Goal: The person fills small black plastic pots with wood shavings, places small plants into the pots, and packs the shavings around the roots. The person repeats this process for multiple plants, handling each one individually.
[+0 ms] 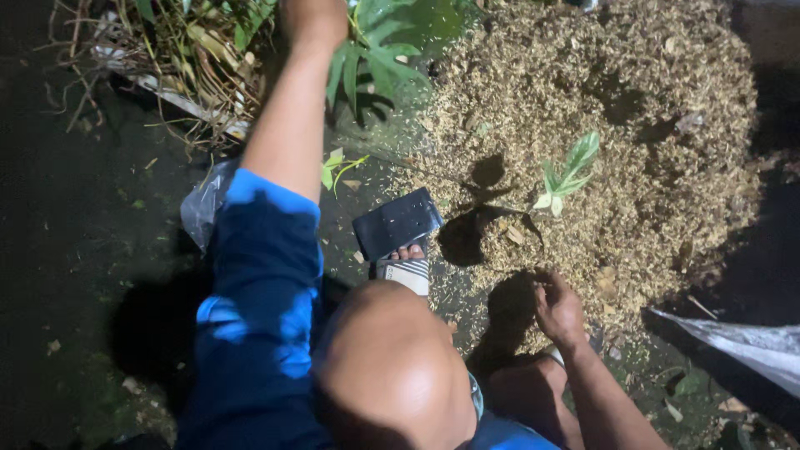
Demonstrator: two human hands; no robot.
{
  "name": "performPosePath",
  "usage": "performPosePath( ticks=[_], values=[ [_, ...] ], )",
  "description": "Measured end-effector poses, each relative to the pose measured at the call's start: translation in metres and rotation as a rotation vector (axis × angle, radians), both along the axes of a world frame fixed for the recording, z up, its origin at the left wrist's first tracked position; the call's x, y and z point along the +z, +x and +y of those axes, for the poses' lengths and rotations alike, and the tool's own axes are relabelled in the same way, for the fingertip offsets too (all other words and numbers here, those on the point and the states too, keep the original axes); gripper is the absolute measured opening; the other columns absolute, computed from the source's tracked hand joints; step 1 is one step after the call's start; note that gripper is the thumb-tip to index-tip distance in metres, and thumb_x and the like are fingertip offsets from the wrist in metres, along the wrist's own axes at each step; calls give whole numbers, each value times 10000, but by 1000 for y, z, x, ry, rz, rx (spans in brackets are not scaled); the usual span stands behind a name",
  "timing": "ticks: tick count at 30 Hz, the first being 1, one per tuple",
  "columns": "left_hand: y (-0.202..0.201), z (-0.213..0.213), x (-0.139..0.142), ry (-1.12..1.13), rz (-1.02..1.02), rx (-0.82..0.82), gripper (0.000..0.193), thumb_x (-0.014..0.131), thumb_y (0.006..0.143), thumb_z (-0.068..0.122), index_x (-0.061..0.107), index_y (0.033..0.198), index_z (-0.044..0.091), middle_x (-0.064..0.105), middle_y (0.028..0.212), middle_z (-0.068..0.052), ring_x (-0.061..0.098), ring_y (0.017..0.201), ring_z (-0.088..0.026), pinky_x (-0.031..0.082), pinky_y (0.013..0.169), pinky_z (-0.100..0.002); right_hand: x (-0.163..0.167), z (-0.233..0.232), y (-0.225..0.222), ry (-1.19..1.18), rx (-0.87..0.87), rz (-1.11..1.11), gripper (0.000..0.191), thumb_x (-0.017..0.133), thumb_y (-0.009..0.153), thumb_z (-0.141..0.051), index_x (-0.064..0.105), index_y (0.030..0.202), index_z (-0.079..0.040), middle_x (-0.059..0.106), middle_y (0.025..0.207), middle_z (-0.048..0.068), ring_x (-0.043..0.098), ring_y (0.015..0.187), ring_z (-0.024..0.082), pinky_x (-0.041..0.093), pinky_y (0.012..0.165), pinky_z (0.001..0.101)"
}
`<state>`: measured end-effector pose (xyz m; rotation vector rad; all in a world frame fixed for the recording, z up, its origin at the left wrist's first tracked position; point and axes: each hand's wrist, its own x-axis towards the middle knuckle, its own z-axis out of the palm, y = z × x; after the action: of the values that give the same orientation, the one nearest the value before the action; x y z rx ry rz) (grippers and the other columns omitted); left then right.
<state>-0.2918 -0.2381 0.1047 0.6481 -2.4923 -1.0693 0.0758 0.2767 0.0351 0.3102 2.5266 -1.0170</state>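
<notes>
Your left hand [312, 21] is stretched to the far side, into the tangle of green leaves and dry stems [208, 50]. It reads as closed on something there, but the frame edge cuts it off and you cannot tell what, if anything, it grips. Your right hand [557, 307] rests at the near edge of the heap of pale husk mulch [600, 108], fingers curled and pinching into the loose material rather than holding any one piece.

A small variegated seedling [567, 171] stands upright in the heap, just beyond your right hand and apart from it. A black pouch [396, 221] lies on the ground by your sandalled foot [406, 267], left of the heap.

This looks like the gathering stage: one hand at the plants, the other working the mulch. A next move would call for a sure hold on a stem at the far left, and loose husk scooped without disturbing the seedling.
</notes>
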Motion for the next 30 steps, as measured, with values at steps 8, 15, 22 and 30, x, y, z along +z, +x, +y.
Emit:
performPosePath(
  ticks=[8,15,22,30],
  values=[
    [85,36,52,664,210,-460,87,747,1009,41,671,1036,6,729,922,-9,737,825,-105,620,666,-257,54,-18,-14,-97,-171,293,246,609,1053,-145,700,1221,11,757,1087,149,727,982,179,563,892,299],
    [189,125,75,981,80,-705,439,732,1026,10,578,1437,-21,676,1072,-24,673,906,-87,615,786,-253,131,-58,-56,-327,-96,133,299,653,1021,-218,726,1246,-35,753,1078,70,669,895,133,549,787,261],
    [246,195,70,1163,-101,-812,425,695,1006,-32,591,1417,-61,679,1089,-32,661,960,-87,585,862,-241,178,-106,-80,-562,-61,216,323,690,1024,-205,704,1297,-33,760,1106,46,665,958,97,553,843,256],
    [261,213,54,1171,-157,-853,335,675,1000,-59,614,1329,-69,698,1060,-51,686,970,-95,595,894,-242,162,-105,-82,-830,-52,81,274,660,978,-48,640,1251,-38,726,1107,16,729,991,84,602,892,251]
  ],
)
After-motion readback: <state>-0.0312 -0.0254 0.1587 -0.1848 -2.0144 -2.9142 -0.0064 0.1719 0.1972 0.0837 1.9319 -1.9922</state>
